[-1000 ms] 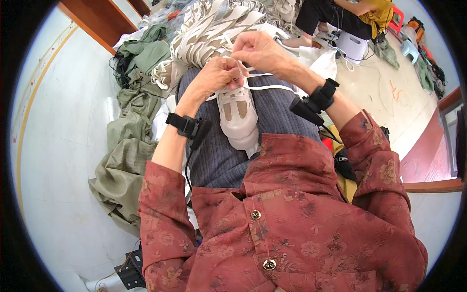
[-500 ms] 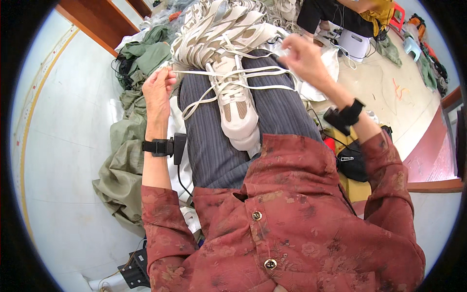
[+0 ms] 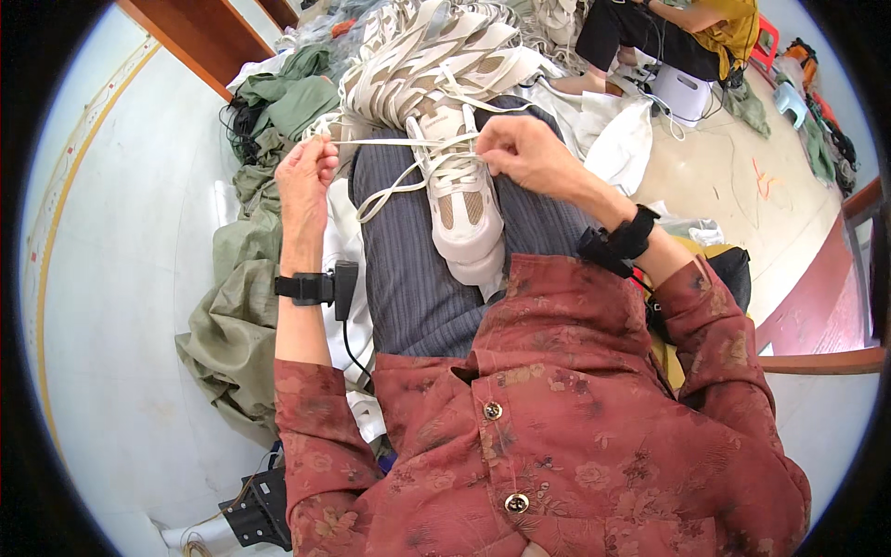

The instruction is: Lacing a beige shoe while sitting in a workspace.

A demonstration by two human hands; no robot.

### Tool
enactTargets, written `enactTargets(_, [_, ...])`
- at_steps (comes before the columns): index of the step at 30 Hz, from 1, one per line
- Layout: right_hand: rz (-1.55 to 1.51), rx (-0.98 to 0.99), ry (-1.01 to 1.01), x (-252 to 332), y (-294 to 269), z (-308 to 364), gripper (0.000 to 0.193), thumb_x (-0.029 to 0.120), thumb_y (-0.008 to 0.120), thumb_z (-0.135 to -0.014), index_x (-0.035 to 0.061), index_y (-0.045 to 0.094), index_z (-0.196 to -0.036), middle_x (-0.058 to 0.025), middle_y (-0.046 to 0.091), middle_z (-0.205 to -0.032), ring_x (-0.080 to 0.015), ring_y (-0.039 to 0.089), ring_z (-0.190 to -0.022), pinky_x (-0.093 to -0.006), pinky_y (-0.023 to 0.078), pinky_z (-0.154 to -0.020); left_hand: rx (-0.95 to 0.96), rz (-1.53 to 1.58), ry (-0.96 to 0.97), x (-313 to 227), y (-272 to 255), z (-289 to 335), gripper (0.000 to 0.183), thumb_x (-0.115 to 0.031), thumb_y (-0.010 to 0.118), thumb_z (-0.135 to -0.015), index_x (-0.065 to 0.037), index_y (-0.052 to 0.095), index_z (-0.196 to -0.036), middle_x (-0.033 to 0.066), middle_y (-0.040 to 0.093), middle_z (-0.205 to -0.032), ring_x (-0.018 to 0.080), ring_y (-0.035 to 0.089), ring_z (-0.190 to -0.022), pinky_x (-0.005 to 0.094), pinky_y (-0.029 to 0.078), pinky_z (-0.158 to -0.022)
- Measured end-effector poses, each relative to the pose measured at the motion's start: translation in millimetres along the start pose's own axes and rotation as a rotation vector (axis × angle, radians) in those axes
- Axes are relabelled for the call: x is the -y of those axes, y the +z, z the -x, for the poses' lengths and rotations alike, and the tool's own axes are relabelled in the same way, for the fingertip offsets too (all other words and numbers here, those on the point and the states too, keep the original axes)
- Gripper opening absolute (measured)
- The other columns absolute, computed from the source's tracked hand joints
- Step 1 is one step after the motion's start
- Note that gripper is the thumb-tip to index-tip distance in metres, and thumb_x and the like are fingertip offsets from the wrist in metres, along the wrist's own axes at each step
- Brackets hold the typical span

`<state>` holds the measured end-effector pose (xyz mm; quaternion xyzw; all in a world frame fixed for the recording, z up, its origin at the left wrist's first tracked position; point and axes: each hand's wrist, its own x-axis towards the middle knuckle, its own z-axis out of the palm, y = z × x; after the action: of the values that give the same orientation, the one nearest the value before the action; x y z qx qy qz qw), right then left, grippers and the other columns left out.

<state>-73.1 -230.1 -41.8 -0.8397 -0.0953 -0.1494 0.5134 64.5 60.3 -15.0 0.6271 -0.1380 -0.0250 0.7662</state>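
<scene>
A beige and white sneaker (image 3: 458, 209) rests across my thighs, its toe pointing toward me. Its pale shoelace (image 3: 376, 142) is threaded through the upper, and one length runs taut out to the left. My left hand (image 3: 304, 176), left of the shoe, pinches the end of that length. Beside the shoe's right edge, my right hand (image 3: 534, 156) has its fingertips closed on lace by the eyelets; the fingers partly hide what they grip. A loose lace loop hangs over the shoe's left side.
Beyond my knees lies a heap of similar beige shoe uppers (image 3: 427, 60). Green cloth (image 3: 292, 97) is piled at the left. Back right, a person in black trousers (image 3: 636, 42) sits near a white stool (image 3: 682, 96). A strap (image 3: 306, 289) with a cable circles my left wrist.
My right hand has come down and left from the air at the right to the shoe's right edge, closing on lace there. My left hand keeps holding the lace end.
</scene>
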Motion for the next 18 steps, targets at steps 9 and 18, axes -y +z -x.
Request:
enactTargets(9, [-0.459, 0.136, 0.164, -0.2, -29.0, -6.8, 0.012, 0.013, 0.066, -0.089, 0.0032, 0.066, -0.096, -0.0015, 0.066, -0.082, -0.0063, 0.061, -0.076, -0.0191, 0.046, -0.07, -0.178, 0.191, -0.005, -63.6, -143.2, -43.3, 0.017, -0.002, 0.064, -0.088, 0.003, 0.061, -0.104, 0.0014, 0.062, -0.077, 0.0047, 0.056, -0.061, 0.0144, 0.043, -0.051])
enactTargets(18, [-0.403, 0.115, 0.131, -5.5, -14.8, -11.9, 0.013, 0.009, 0.065, -0.089, 0.0021, 0.066, -0.1, -0.0013, 0.067, -0.09, -0.0065, 0.061, -0.083, -0.0211, 0.048, -0.077, -0.298, 0.245, 0.105, -162.0, -314.1, -38.5, 0.012, 0.0, 0.059, -0.09, 0.002, 0.058, -0.103, 0.0022, 0.06, -0.073, 0.0044, 0.055, -0.058, 0.0147, 0.043, -0.048])
